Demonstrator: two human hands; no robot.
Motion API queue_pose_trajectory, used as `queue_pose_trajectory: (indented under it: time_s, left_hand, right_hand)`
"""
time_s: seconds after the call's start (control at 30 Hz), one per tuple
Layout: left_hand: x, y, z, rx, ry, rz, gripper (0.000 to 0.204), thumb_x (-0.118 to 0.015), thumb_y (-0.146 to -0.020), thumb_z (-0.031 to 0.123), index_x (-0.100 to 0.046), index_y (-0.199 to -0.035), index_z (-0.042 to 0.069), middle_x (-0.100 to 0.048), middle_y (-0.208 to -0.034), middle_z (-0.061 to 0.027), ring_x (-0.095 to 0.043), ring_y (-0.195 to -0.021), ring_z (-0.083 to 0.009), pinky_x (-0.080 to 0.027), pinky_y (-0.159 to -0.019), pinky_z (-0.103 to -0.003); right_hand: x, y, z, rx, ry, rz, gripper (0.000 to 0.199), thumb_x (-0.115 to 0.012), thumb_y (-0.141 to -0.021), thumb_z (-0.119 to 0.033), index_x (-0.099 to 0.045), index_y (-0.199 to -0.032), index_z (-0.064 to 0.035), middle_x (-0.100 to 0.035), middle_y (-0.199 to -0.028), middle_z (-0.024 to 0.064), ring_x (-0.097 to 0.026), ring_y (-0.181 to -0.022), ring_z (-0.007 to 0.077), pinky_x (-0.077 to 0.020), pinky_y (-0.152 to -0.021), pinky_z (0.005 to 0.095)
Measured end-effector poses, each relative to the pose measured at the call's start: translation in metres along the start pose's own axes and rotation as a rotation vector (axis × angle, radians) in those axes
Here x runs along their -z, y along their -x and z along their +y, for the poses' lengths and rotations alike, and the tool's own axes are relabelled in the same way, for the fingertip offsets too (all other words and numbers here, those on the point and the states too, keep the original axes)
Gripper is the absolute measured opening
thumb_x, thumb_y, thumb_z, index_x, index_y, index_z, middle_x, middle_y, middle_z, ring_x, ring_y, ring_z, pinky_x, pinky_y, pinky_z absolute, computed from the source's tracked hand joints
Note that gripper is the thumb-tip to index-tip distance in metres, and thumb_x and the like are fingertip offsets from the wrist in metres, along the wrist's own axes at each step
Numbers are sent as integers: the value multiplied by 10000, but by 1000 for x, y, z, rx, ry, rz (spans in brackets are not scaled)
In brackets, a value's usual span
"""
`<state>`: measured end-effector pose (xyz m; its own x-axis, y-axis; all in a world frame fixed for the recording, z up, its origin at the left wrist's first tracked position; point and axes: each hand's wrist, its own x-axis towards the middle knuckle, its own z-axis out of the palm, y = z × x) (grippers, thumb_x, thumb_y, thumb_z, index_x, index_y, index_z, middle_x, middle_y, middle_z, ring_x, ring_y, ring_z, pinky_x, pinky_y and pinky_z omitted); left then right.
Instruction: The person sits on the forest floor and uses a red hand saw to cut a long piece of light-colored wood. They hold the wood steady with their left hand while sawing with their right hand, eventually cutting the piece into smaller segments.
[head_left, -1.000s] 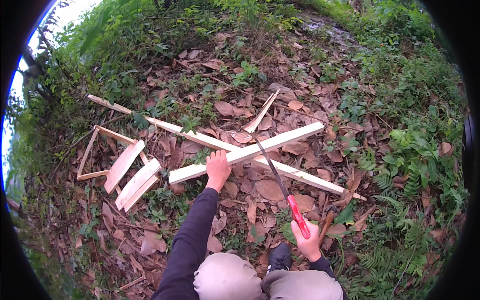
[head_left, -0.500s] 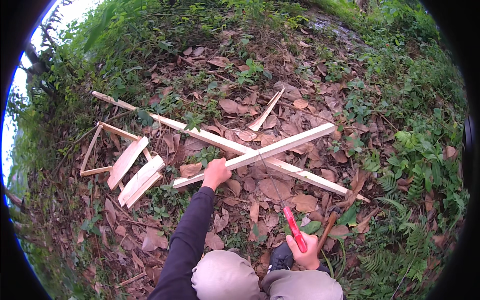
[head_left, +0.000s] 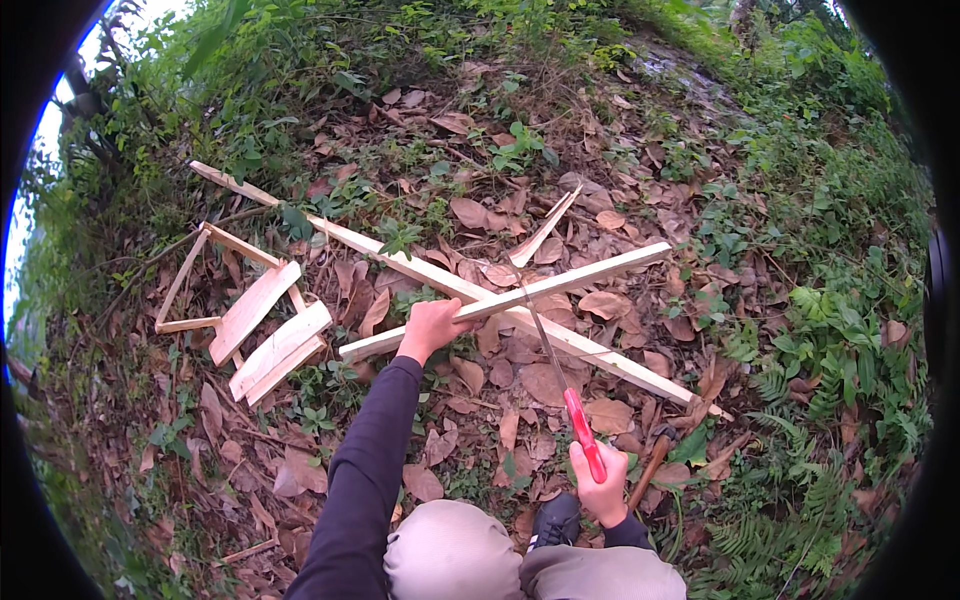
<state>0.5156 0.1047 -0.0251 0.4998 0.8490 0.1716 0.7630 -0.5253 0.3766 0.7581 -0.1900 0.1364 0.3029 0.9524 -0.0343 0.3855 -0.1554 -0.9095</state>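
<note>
Head view — left hand (head_left: 432, 328) clamped on pale squared beam (head_left: 590, 276) — right hand (head_left: 600, 488) round red-handled saw (head_left: 582, 428).

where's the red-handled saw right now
Right of centre in the head view, the red-handled saw is in the right hand, extending across the beam the left hand holds.

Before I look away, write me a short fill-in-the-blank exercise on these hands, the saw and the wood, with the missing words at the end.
1. The right hand holds the saw by its ____-coloured handle.
2. In length, the upper beam gripped by the left hand is ____ than the lower beam.
3. The wooden-handled tool lies closer to the ____ hand.
Missing words: red; shorter; right.
</note>
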Motion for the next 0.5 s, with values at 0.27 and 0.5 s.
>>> queue_pose_trajectory:
  time_s: [0.27,0.5]
  left_hand:
    - [-4,-11,-4,-34,-151,-316,630,-763,-686,654,-694,-873,57,-703,-777,-164,-698,-795,-358,-552,-745,-469]
    - [-2,-6,-1,-54,-226,-241,600,-730,-746,649,-635,-831,62,-710,-779,-136,-706,-732,-305,-549,-656,-429]
  right_hand:
    - [-6,-10,-1,-21,38,-23,280,-688,-943,-162,-587,-720,-27,-423,-516,20,-384,-459,94,-319,-457,315]
    - [-1,-6,7,23,8,-19,266,-691,-932,-142,-588,-714,-31,-408,-509,13,-376,-453,84,-308,-449,305]
